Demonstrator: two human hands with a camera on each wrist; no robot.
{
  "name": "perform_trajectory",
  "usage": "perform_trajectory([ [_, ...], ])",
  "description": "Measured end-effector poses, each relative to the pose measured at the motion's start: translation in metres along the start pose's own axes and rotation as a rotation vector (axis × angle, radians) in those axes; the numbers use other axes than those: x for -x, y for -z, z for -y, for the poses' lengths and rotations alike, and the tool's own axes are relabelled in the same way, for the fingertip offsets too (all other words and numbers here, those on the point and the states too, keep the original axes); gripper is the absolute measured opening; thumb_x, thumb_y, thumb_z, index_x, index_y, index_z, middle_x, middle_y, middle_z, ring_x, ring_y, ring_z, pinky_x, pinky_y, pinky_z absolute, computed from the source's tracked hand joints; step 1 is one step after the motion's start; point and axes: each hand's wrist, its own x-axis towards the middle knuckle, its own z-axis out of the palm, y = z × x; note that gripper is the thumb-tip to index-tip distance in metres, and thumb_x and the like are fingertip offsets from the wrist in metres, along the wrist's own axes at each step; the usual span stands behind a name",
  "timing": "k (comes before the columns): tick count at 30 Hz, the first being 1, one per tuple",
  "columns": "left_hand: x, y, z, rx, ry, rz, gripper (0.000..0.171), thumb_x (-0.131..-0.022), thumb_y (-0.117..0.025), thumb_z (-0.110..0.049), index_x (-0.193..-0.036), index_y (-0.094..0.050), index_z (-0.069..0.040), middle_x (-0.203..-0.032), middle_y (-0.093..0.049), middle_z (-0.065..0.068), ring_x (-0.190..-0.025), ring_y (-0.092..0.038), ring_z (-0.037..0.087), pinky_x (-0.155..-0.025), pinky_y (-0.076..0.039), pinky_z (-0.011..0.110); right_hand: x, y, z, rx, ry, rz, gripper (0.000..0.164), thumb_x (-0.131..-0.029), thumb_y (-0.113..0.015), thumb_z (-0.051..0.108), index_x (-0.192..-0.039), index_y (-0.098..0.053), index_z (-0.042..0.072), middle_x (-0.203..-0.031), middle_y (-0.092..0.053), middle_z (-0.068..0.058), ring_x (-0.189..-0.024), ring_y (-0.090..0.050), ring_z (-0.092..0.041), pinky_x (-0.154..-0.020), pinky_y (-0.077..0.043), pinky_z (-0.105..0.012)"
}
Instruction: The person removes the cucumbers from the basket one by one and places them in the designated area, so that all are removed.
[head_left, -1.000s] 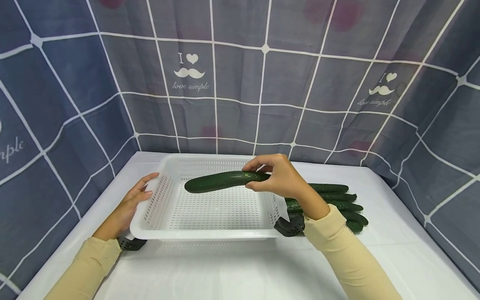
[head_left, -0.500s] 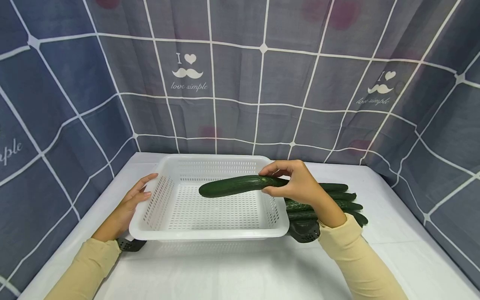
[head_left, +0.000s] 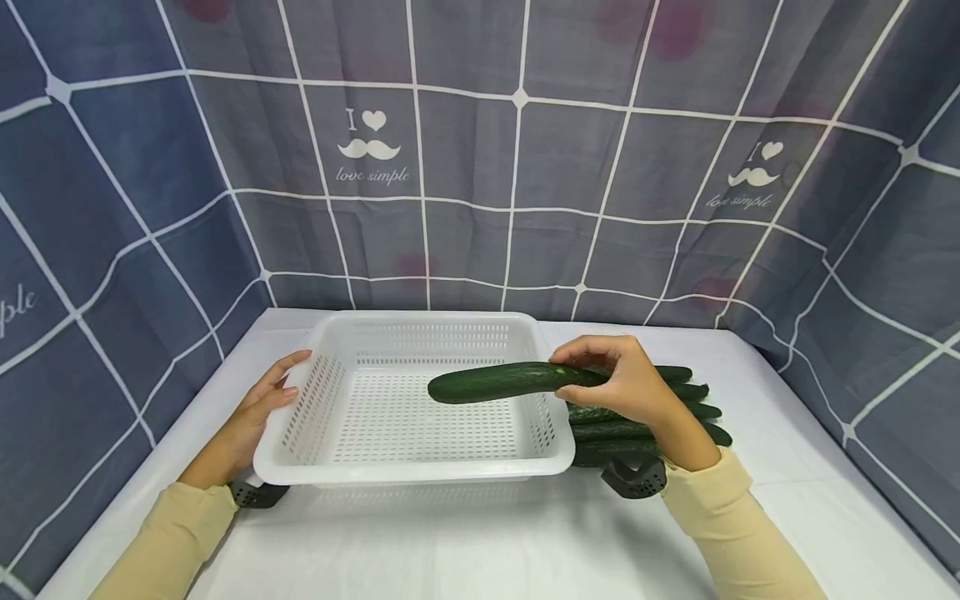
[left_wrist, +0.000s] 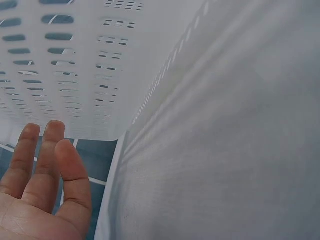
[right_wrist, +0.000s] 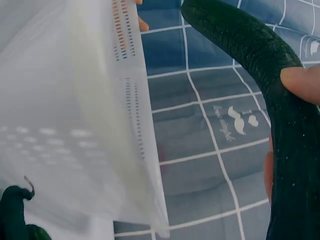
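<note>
A dark green cucumber point(head_left: 495, 383) hangs level above the right half of a white perforated plastic basket point(head_left: 427, 471). My right hand point(head_left: 618, 375) pinches its right end between thumb and fingers; the right wrist view shows the thumb point(right_wrist: 302, 82) lying across the cucumber's skin. At the basket's left side is my left hand point(head_left: 251, 417), its fingers extended along the outside of the rim. In the left wrist view those fingers point(left_wrist: 45, 165) are straight and reach up to the basket's slotted wall. Just right of the basket lie several more cucumbers point(head_left: 611, 432), partly hidden by my right hand and wrist.
The basket stands on a white-covered table point(head_left: 420, 550). A blue-grey checked curtain point(head_left: 465, 167) with white lines hangs behind and along both sides. Black wrist cameras point(head_left: 633, 479) sit under both wrists, the right one close to the cucumber pile.
My right hand has carried the cucumber to the right and slightly down, from over the basket's middle toward its right rim. My left hand stays at the basket's left side.
</note>
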Motion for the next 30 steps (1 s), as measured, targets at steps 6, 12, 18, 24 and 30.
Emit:
perform_trajectory([
  [6, -0.001, 0.0, 0.0, 0.03, -0.023, 0.039, 0.059, -0.112, -0.033, -0.004, -0.158, -0.048, -0.038, -0.136, -0.06, -0.004, -0.108, -0.069, 0.011, -0.081, -0.062, 0.03, 0.013, 0.009, -0.006, -0.037, -0.001, -0.007, 0.028, -0.077, -0.081, -0.018, -0.104, -0.076, -0.011, -0.101, -0.079, 0.006, -0.089, -0.072, -0.009, -0.083, -0.057, -0.022],
  [12, -0.002, 0.001, 0.001, 0.052, -0.018, 0.042, 0.059, -0.112, -0.033, -0.004, -0.158, -0.048, -0.039, -0.137, -0.06, -0.004, -0.109, -0.069, 0.012, -0.082, -0.062, 0.031, 0.025, 0.021, -0.01, -0.035, 0.014, -0.007, 0.034, -0.076, -0.08, -0.02, -0.105, -0.079, -0.003, -0.106, -0.079, 0.008, -0.093, -0.072, -0.008, -0.085, -0.057, -0.022],
  [18, -0.002, 0.002, 0.002, 0.052, -0.018, 0.039, 0.06, -0.112, -0.033, -0.003, -0.158, -0.048, -0.039, -0.139, -0.06, -0.005, -0.11, -0.069, 0.012, -0.083, -0.062, 0.031, 0.038, 0.03, -0.014, -0.052, 0.006, 0.008, 0.038, -0.075, -0.08, -0.022, -0.106, -0.08, 0.0, -0.107, -0.079, 0.008, -0.095, -0.072, -0.007, -0.086, -0.057, -0.021],
  [24, -0.001, 0.003, 0.002, 0.052, -0.015, 0.042, 0.06, -0.113, -0.032, -0.004, -0.158, -0.047, -0.039, -0.138, -0.06, -0.004, -0.11, -0.069, 0.013, -0.082, -0.062, 0.032, 0.052, 0.038, -0.019, -0.048, -0.015, 0.012, 0.043, -0.075, -0.08, -0.023, -0.108, -0.081, 0.003, -0.11, -0.079, 0.009, -0.101, -0.072, -0.006, -0.089, -0.056, -0.021],
  [30, -0.001, 0.003, 0.002, 0.039, -0.013, 0.041, 0.06, -0.113, -0.033, -0.005, -0.158, -0.047, -0.04, -0.137, -0.06, -0.005, -0.109, -0.069, 0.012, -0.082, -0.062, 0.032, 0.066, 0.047, -0.024, -0.07, -0.008, 0.021, 0.047, -0.073, -0.079, -0.027, -0.11, -0.081, 0.003, -0.113, -0.079, 0.008, -0.104, -0.072, -0.006, -0.09, -0.055, -0.02],
])
